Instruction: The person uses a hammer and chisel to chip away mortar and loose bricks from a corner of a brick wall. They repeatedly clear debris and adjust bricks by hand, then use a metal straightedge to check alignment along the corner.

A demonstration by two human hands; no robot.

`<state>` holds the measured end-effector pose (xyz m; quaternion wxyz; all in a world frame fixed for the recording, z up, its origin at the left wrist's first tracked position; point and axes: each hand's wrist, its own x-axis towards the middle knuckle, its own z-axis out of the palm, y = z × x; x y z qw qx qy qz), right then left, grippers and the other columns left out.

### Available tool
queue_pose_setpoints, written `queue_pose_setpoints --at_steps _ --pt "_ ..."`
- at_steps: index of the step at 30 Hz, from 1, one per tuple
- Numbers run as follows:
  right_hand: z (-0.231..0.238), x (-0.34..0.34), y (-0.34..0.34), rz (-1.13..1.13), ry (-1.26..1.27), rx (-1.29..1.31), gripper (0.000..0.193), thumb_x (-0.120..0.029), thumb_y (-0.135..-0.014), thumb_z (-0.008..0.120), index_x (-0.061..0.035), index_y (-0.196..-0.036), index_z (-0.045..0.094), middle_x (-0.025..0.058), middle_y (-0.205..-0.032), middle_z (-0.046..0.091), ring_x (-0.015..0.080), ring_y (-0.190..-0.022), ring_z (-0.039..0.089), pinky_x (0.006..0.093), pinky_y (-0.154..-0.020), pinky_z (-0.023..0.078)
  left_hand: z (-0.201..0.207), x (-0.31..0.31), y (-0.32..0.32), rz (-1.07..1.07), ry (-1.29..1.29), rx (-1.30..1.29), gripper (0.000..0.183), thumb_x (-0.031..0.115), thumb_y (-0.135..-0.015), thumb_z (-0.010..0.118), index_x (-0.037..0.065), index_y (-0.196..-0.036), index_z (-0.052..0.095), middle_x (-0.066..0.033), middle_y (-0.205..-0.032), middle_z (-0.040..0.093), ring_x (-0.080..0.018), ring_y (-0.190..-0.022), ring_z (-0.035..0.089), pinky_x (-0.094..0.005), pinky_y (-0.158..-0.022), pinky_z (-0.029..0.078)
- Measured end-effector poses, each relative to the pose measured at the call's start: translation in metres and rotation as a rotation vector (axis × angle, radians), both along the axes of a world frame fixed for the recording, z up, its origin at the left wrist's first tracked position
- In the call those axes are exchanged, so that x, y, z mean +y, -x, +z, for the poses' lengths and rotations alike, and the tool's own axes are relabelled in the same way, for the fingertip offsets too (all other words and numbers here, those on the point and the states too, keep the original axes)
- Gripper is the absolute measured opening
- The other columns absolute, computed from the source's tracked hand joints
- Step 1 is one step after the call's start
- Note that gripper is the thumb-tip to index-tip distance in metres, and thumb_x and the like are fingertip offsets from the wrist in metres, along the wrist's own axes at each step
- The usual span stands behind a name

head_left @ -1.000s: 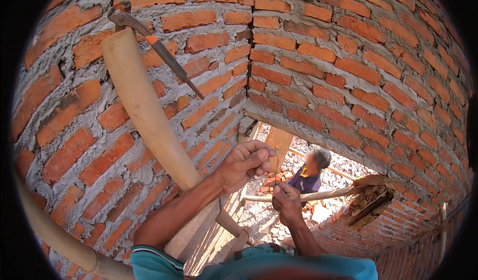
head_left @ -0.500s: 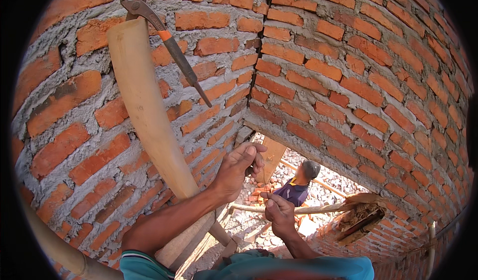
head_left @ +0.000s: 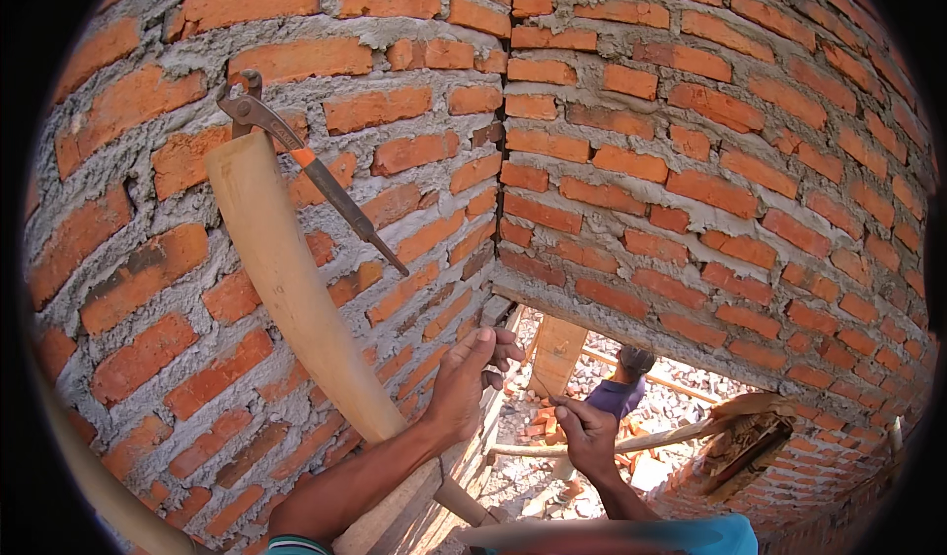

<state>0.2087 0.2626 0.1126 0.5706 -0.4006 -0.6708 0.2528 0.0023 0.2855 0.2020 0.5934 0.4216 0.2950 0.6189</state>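
Note:
My left hand point(head_left: 464, 380) is raised beside the bamboo pole, its fingers curled and thumb pressed in; what it holds, if anything, is too small to make out. Lower and to the right, my right hand point(head_left: 590, 439) pinches a thin wire point(head_left: 541, 384) between thumb and forefinger. The wire's upper end reaches toward my left hand, but whether they touch cannot be told. A pair of pincers point(head_left: 306, 160) with dark handles and an orange band is hooked over the top of the thick bamboo pole point(head_left: 296, 289), its handles slanting down to the right.
Rough brick walls point(head_left: 395, 111) meet in a corner ahead. Through an opening below, a person point(head_left: 617, 392) in dark clothing stands among brick rubble point(head_left: 651, 456). A thin pole point(head_left: 641, 444) crosses the opening, near a broken hollow log end point(head_left: 745, 442). Another curved pole point(head_left: 109, 486) rises at the left.
The view has tilted upward, so the walls and pincers sit lower in it. My hands have drawn slightly apart, the right moving rightward with the wire. The person below has turned or bent.

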Motion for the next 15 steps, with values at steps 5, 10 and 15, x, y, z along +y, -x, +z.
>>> queue_pose_setpoints --at_steps 5,10,15 --pt "-0.005 0.007 -0.02 -0.07 -0.255 -0.206 0.019 -0.007 -0.091 0.073 -0.0035 -0.11 0.076 0.0154 -0.092 0.077 0.0231 -0.074 0.076 0.0317 -0.064 0.057 -0.003 0.001 0.006 0.008 0.158 0.087 0.026 0.028 -0.107 0.054 0.003 -0.111 0.062 -0.0041 -0.09 0.067 -0.0045 -0.067 0.049 -0.0214 -0.058 0.042" --pt "-0.021 0.005 -0.033 -0.048 -0.282 -0.277 0.022 -0.006 -0.089 0.075 -0.0064 -0.111 0.077 0.0136 -0.089 0.076 0.0225 -0.071 0.075 0.0313 -0.059 0.056 -0.009 0.006 0.01 -0.056 0.186 -0.009 0.016 0.016 -0.106 0.052 0.005 -0.097 0.059 -0.011 -0.092 0.068 -0.0114 -0.07 0.063 -0.0218 -0.061 0.051" --pt "-0.03 0.011 -0.031 -0.036 -0.314 -0.272 0.025 -0.007 -0.088 0.075 -0.0068 -0.112 0.076 0.0122 -0.088 0.077 0.0222 -0.071 0.075 0.0315 -0.061 0.057 -0.006 0.004 0.004 -0.049 0.246 -0.054 0.017 0.018 -0.106 0.054 0.006 -0.094 0.059 -0.011 -0.084 0.068 -0.0135 -0.073 0.064 -0.0249 -0.068 0.055"
